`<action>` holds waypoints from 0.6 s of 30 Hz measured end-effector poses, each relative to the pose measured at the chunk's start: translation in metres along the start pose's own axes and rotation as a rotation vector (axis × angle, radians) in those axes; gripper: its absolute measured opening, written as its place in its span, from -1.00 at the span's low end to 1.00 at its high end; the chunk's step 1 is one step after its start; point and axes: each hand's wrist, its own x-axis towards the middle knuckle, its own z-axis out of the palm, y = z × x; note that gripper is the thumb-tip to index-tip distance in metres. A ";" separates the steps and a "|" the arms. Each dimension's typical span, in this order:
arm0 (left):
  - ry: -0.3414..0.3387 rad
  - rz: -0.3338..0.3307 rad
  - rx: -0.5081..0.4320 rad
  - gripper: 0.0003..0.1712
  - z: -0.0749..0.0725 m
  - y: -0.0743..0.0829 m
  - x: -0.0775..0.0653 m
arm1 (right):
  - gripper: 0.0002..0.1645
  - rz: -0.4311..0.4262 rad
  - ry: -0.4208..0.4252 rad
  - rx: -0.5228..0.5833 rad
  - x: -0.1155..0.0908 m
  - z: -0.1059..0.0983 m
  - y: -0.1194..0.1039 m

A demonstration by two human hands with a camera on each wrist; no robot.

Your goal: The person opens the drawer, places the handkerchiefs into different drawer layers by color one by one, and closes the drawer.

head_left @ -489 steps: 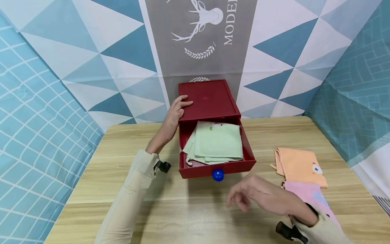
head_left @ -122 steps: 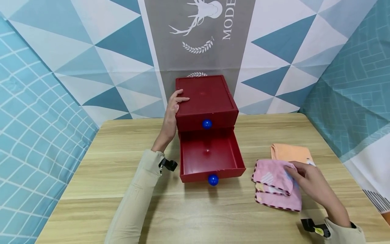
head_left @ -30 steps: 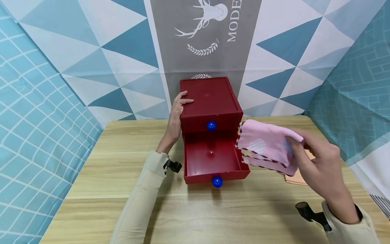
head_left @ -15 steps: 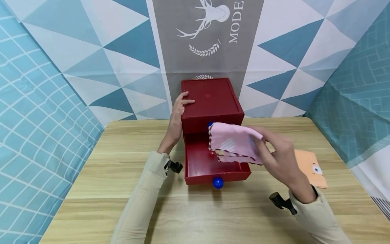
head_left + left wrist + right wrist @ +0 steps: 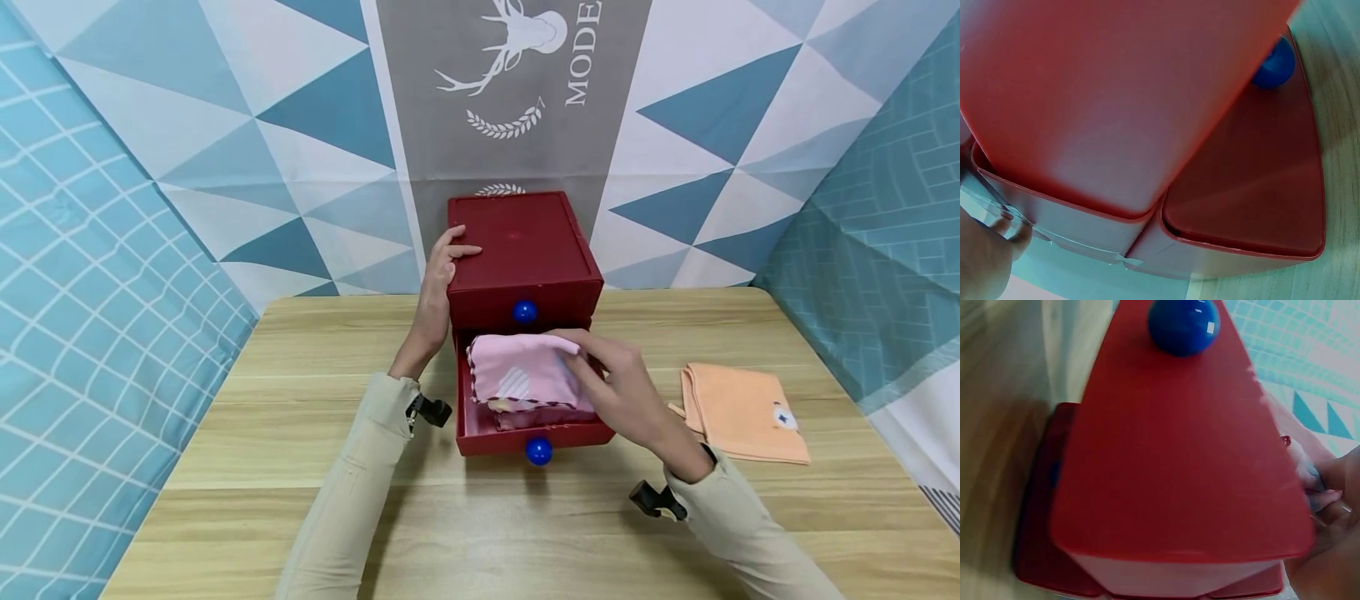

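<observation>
A red drawer cabinet point(image 5: 517, 237) stands at the back of the table, its lower open drawer point(image 5: 487, 444) pulled out by a blue knob point(image 5: 538, 452) side. The drawer above is closed. On the cabinet's top left edge rests my left hand point(image 5: 435, 292), fingers laid over the top and palm along the side. My right hand point(image 5: 622, 387) pinches a folded pink towel point(image 5: 502, 362) with dark checked trim by its right edge. The towel lies inside the drawer's outline, its lower layer down near the drawer floor. In the right wrist view the drawer front hides most of the towel.
A folded orange towel point(image 5: 738, 412) with a bear face lies on the wooden table point(image 5: 480, 533), right of the cabinet. Patterned cloth point(image 5: 315, 167) hangs close behind the cabinet. Another closed drawer point(image 5: 1247, 181) shows beneath the open one in the left wrist view.
The top drawer, earlier out with green towels inside, is closed; a lower one is out. My right hand has carried the pink towel leftward from the table into it. My left hand stays.
</observation>
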 end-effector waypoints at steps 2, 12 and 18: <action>0.001 0.001 0.003 -0.47 0.000 0.000 0.000 | -0.60 0.032 -0.025 0.013 -0.001 0.003 0.004; -0.018 -0.009 -0.008 -0.47 -0.001 0.001 0.000 | -0.67 0.139 -0.110 -0.071 0.001 0.011 0.016; -0.015 -0.016 -0.005 -0.47 -0.001 0.001 0.000 | -0.63 0.138 -0.102 -0.169 0.003 0.011 0.019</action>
